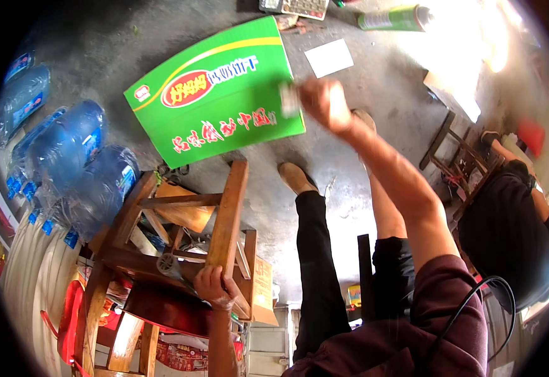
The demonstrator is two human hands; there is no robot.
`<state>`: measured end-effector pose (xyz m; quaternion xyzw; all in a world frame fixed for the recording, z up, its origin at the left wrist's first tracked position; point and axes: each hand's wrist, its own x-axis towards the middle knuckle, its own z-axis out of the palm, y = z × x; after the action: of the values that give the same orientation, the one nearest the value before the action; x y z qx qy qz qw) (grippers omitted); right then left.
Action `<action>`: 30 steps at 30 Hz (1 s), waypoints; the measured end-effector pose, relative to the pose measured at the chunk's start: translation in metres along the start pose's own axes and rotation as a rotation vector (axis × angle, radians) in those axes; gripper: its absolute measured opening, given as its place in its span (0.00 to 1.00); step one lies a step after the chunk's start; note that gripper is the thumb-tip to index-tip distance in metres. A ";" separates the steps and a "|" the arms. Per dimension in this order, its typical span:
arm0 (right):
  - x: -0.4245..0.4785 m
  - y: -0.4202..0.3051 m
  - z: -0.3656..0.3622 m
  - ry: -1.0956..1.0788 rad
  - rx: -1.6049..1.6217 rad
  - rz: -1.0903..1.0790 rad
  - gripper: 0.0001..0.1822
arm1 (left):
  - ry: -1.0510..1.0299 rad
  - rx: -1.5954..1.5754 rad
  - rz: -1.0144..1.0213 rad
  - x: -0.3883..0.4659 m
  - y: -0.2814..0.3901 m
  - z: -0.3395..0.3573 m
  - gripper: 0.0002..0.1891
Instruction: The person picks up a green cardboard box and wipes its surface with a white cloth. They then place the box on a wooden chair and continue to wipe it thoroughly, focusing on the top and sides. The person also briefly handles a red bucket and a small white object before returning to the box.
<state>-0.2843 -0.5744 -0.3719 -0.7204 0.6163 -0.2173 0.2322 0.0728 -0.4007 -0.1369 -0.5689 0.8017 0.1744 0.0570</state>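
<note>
My left hand [215,285] is at the lower centre, its fingers curled over the frame of a brown wooden stool [229,217] that lies tipped with its legs pointing up the picture. Raised above the floor and blurred by motion, my right hand [324,103] grips a small whitish object [289,100]; its kind is not clear. That object overlaps the right end of a flat green printed cardboard sheet [218,113] on the concrete floor. Above my right hand, a blank white card [329,57] lies on the floor. What my left palm touches is hidden.
Wrapped blue water jugs [67,151] line the left side. A green spray can [395,19] and a calculator-like device [303,7] are at the top. Another person in black [505,226] is at the right, beside a wooden chair [463,155]. A cardboard box [262,287] stands behind the stool.
</note>
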 end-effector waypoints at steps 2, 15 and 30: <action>0.049 0.028 -0.011 0.292 0.200 0.012 0.04 | 0.010 -0.026 0.026 0.008 0.003 0.001 0.11; -0.100 -0.020 0.015 -0.194 0.164 -0.092 0.11 | 0.073 -0.049 -0.019 0.003 0.001 0.006 0.09; -0.027 0.006 0.052 0.001 0.354 0.653 0.09 | 0.111 -0.045 -0.014 -0.003 0.002 0.000 0.09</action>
<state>-0.2617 -0.5455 -0.4180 -0.4345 0.7667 -0.2350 0.4100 0.0715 -0.3973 -0.1355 -0.5843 0.7955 0.1604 0.0009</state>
